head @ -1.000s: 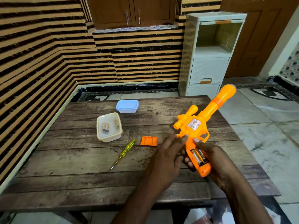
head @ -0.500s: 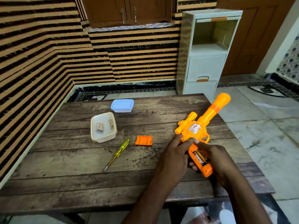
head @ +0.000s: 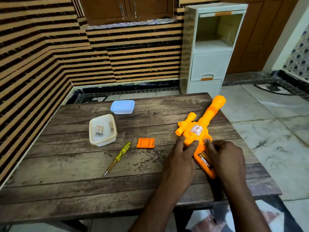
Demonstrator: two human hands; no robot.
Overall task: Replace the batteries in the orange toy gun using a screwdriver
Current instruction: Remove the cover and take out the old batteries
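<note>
Lowered toy gun (head: 194, 131) lies gripped by right hand (head: 228, 158).

Orange toy gun (head: 195, 131) grip half hidden under left hand (head: 179, 163) and right hand (head: 227, 158) near the table (head: 66, 164) right edge, grip batteries (head: 203, 159) partly covered by right fingers (head: 209, 148), tub batteries (head: 99, 130) labels too small to read, lidded box (head: 122, 106) contents unseen, table's near left corner cut off.

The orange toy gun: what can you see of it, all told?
The orange toy gun looks like glossy plastic, with a scope on top, a long barrel and a silvery sticker on its side. It seems to lie on the wooden table, muzzle pointing away. The grip's battery bay is open, batteries inside. The left hand touches its body with straight fingers; the right hand covers the grip.
</note>
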